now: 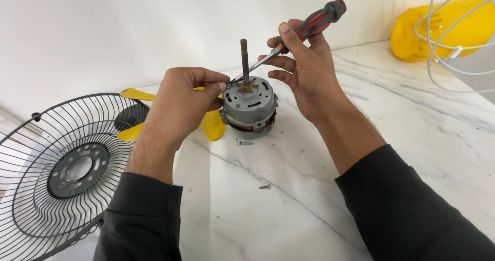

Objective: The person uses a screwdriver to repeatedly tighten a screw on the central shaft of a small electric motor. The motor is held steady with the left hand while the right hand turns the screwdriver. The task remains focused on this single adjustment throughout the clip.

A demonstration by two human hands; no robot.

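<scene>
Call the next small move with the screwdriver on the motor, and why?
Probably seat the tip squarely before turning. The right hand holds the screwdriver slanted down to the top edge of the fan motor, where the left hand pinches beside the tip. Two loose screws already lie on the marble table.

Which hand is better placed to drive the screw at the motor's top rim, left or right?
Right, likely. The right hand already grips the screwdriver, its tip at the motor rim. The left hand pinches at that same spot, seemingly steadying something there.
</scene>
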